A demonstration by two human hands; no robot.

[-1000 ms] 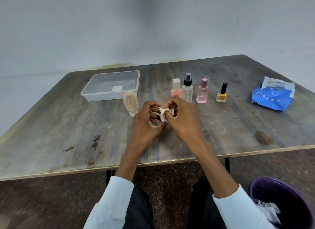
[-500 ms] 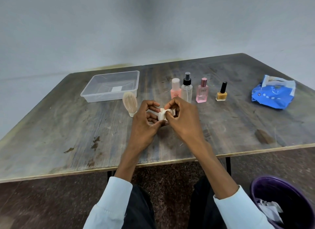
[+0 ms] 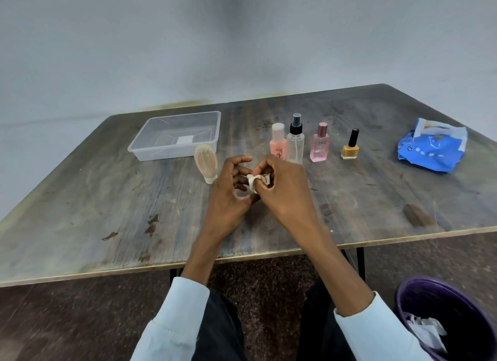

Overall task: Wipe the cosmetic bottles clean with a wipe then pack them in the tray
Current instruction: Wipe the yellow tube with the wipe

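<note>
Head view: pink bottle (image 3: 319, 143) reads, seemingly, "DGZ"; right hand (image 3: 282, 188) pinches wipe (image 3: 256, 180).

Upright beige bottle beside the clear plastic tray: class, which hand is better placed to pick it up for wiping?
Left, probably. The left hand is nearer the upright beige bottle, and the right hand pinches the crumpled white wipe.

The light was soft, even and rather dim, with no clear source; shadows under the hands (image 3: 258, 191) were faint; the table (image 3: 80, 199) gave a dull sheen without glare; its edges bowed from the wide lens; the lower corners smeared slightly.
</note>
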